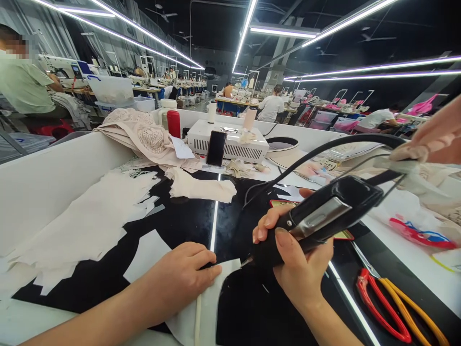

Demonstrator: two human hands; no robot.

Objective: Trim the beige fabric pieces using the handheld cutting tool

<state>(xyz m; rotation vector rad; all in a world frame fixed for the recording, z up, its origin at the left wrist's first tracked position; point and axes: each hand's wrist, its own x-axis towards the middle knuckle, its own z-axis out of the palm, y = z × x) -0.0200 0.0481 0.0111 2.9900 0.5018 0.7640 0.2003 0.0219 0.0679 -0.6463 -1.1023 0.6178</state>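
Note:
My right hand (302, 264) is wrapped round a black corded handheld electric cutter (317, 216) with a metal lever along its side. Its thin metal tip (247, 261) points left and meets the edge of a pale fabric piece (209, 307). My left hand (187, 269) rests on that piece, fingers curled and pressed down on it close to the tip. A narrow cream strip (198, 317) runs down the fabric below my left fingers. Under my left hand lies another white piece (149, 254), partly hidden.
Cream fabric pieces (86, 211) pile up at left on the glossy black surface (248, 307). Red-and-orange-handled scissors (385, 307) lie at right. Behind stand a vented white box (226, 139) and a phone (216, 148). Another person's hand (435, 129) touches the cutter's cord area.

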